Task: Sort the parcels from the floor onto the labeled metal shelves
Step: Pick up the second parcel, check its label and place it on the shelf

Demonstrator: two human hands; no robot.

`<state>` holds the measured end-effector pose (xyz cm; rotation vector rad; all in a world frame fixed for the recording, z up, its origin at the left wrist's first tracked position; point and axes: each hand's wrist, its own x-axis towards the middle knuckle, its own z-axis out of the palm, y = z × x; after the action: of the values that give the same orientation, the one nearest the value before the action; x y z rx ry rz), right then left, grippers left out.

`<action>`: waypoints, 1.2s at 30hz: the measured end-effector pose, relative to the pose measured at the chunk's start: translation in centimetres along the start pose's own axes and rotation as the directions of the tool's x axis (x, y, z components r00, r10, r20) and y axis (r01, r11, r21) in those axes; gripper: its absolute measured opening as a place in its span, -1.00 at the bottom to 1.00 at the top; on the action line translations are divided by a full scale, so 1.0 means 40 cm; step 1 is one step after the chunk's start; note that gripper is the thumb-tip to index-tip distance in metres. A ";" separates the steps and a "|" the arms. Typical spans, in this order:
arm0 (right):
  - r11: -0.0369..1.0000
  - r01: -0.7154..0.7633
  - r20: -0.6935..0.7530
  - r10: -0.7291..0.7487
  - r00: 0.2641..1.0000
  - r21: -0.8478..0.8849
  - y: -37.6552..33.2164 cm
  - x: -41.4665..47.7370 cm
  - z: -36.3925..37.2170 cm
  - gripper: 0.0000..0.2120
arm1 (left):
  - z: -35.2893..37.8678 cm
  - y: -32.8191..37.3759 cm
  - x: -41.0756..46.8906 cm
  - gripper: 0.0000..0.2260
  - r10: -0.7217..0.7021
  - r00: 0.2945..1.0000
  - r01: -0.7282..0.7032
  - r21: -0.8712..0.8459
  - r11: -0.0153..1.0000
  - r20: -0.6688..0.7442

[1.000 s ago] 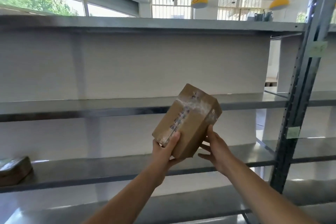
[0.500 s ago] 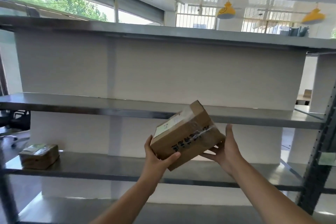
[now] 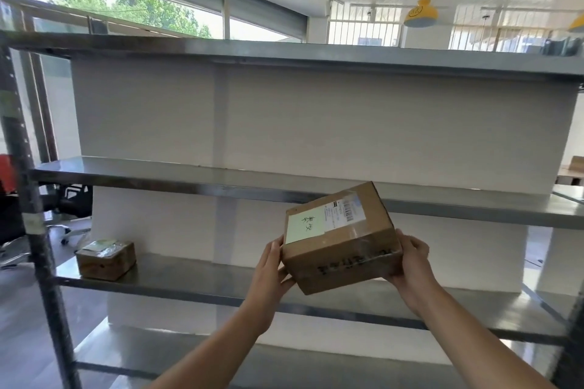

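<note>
My left hand [image 3: 271, 266] and right hand [image 3: 411, 259] grip the box [image 3: 343, 249] just before the shelf [image 3: 196, 278]. I'd match its note [image 3: 304, 225], seemingly handwritten, to the shelf's label, then set it flat.

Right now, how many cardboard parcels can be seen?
2: the large parcel held between left hand and right hand; the small parcel on the shelf at left. Others may be hidden.

Left hand [image 3: 272, 265], right hand [image 3: 412, 257]: arms outstretched.

The box [image 3: 341, 240] sits between the left hand [image 3: 271, 265] and right hand [image 3: 410, 259], before the shelves [image 3: 189, 172]. A smaller parcel [image 3: 106, 259] rests far left on the lower shelf [image 3: 189, 281].
</note>
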<state>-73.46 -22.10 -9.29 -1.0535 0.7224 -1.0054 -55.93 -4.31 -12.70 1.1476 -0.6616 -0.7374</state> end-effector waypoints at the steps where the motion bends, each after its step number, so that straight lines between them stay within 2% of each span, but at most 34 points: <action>1: 1.000 0.007 -0.019 -0.007 1.000 -0.007 -0.003 0.003 0.000 -0.66 | -0.006 0.002 -0.001 -0.70 0.000 1.000 0.000 -0.005 1.000 -0.007; 4: 1.000 0.015 -0.015 -0.015 1.000 -0.016 -0.004 0.003 0.008 -0.81 | -0.022 0.002 -0.002 -0.76 0.019 0.999 -0.019 0.014 1.000 -0.033; 6: 0.999 0.030 -0.028 -0.031 0.999 -0.031 0.001 0.004 0.009 -0.77 | -0.030 -0.001 -0.004 -0.75 0.043 0.999 -0.042 0.035 0.998 -0.026; 9: 1.000 0.024 -0.022 -0.024 0.999 0.005 0.003 0.010 0.006 -0.68 | -0.040 -0.004 -0.008 -0.51 0.080 0.997 -0.081 0.073 0.994 0.018; 12: 0.998 0.011 -0.004 -0.010 1.000 0.066 -0.001 0.005 0.002 -0.57 | -0.049 -0.012 -0.007 -0.28 0.094 0.993 -0.107 0.195 0.975 0.072; 17: 0.998 -0.004 0.021 0.003 1.000 0.057 0.013 0.010 0.000 -0.42 | -0.052 -0.035 -0.010 -0.11 0.044 0.981 -0.096 0.271 0.958 0.191; 20: 0.999 -0.008 0.050 0.006 0.999 0.042 0.016 0.010 0.013 -0.35 | -0.046 -0.046 -0.009 -0.03 0.068 0.964 -0.151 0.320 0.935 0.258; 23: 0.998 0.002 0.102 -0.008 0.995 0.056 0.015 0.014 0.029 -0.33 | -0.053 -0.055 0.006 -0.02 0.126 0.957 -0.212 0.333 0.919 0.263; 26: 0.993 0.083 0.121 -0.093 0.988 0.082 0.011 0.021 0.042 -0.34 | -0.061 -0.053 0.020 -0.07 0.168 0.959 -0.234 0.302 0.924 0.230; 28: 0.984 0.118 0.104 -0.132 0.986 0.131 0.009 0.025 0.053 -0.41 | -0.058 -0.043 0.021 -0.11 0.187 0.963 -0.234 0.254 0.938 0.195; 31: 0.975 0.144 0.089 -0.161 0.983 0.171 -0.005 0.022 0.079 -0.62 | -0.044 -0.027 0.017 -0.20 0.215 0.967 -0.241 0.210 0.948 0.139; 36: 0.970 0.221 0.183 -0.236 0.954 0.099 -0.017 0.005 0.113 -0.61 | 0.016 0.001 0.009 -0.37 0.288 0.957 -0.286 0.154 0.946 0.009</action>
<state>-69.68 -20.77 -7.09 -1.1675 0.4054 -1.1017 -56.19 -4.95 -12.47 1.1632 -0.8653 -0.4353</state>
